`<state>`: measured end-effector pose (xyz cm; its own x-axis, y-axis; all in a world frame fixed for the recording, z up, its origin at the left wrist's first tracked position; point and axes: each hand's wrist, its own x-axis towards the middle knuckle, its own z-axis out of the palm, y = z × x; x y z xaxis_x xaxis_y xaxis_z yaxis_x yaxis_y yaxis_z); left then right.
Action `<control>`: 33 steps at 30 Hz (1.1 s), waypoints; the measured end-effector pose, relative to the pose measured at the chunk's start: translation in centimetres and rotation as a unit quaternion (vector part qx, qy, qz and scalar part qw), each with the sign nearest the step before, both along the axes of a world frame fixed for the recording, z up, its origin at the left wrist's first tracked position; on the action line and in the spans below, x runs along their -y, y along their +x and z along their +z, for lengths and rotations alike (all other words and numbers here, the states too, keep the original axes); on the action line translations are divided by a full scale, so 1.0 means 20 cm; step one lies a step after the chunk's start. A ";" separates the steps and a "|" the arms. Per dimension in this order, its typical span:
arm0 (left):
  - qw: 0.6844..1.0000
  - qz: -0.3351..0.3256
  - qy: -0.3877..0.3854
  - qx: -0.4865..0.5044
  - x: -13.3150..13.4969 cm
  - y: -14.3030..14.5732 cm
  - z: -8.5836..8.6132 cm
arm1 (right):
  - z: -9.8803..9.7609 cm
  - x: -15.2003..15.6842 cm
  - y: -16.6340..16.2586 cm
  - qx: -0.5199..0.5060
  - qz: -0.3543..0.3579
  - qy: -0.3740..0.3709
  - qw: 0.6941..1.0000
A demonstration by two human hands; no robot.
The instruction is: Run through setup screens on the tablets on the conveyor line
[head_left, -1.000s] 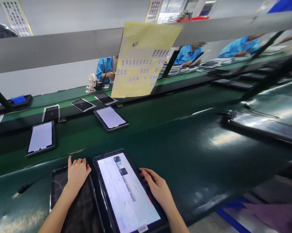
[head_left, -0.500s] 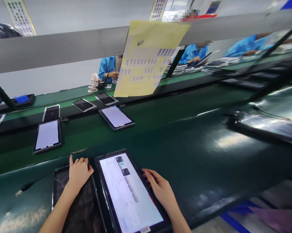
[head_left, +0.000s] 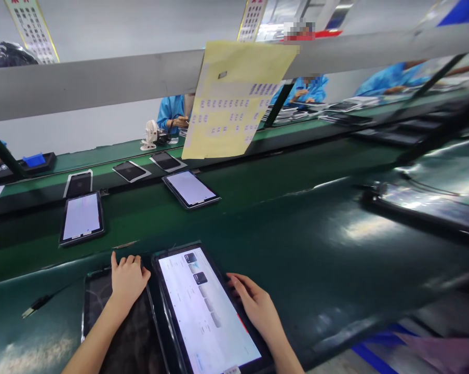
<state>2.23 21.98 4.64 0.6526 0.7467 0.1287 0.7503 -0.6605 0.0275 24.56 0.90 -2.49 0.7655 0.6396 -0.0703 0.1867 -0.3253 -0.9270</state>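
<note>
A large tablet point(head_left: 209, 311) with a lit white screen lies tilted on the green bench in front of me. My right hand point(head_left: 255, 306) is at its right edge, fingers fairly straight and tips at the rim. Left of it lies a tablet with a dark screen point(head_left: 131, 337), partly covered by my left arm. My left hand point(head_left: 129, 278) rests over that tablet's upper end, index finger pointing forward and the other fingers curled down at the top edge. What the curled fingertips press on is hidden.
Two lit tablets, one left point(head_left: 82, 218) and one right point(head_left: 191, 188), lie on the green belt point(head_left: 141, 213). A cable plug point(head_left: 35, 306) lies left. A yellow sheet point(head_left: 238, 104) hangs from the grey beam point(head_left: 102, 78). Co-workers in blue sit behind; another tablet point(head_left: 429, 208) lies right.
The two lit tablets on the belt have shifted slightly right. Both my hands keep their places on the tablets. A co-worker behind the sheet has lowered a held panel.
</note>
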 end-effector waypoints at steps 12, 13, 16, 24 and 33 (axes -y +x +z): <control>1.000 0.002 -0.008 -0.004 0.00 0.01 0.00 | -0.01 0.00 0.00 -0.003 0.001 0.004 1.000; 1.000 0.002 -0.008 -0.004 0.00 0.01 0.00 | -0.01 0.00 0.00 -0.004 0.001 0.003 1.000; 1.000 0.002 -0.008 -0.003 0.01 0.01 0.01 | -0.01 0.00 0.00 -0.004 0.000 -0.001 1.000; 1.000 0.003 -0.007 -0.002 0.00 0.00 0.01 | -0.01 0.01 0.00 -0.009 -0.002 -0.010 1.000; 1.000 0.002 -0.005 0.002 0.01 0.00 0.02 | -0.01 0.01 0.00 -0.001 -0.002 -0.005 1.000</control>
<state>2.30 21.76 4.97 0.6498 0.7500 0.1233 0.7523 -0.6578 0.0363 24.54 0.69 -2.65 0.7681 0.6355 -0.0780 0.1842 -0.3360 -0.9237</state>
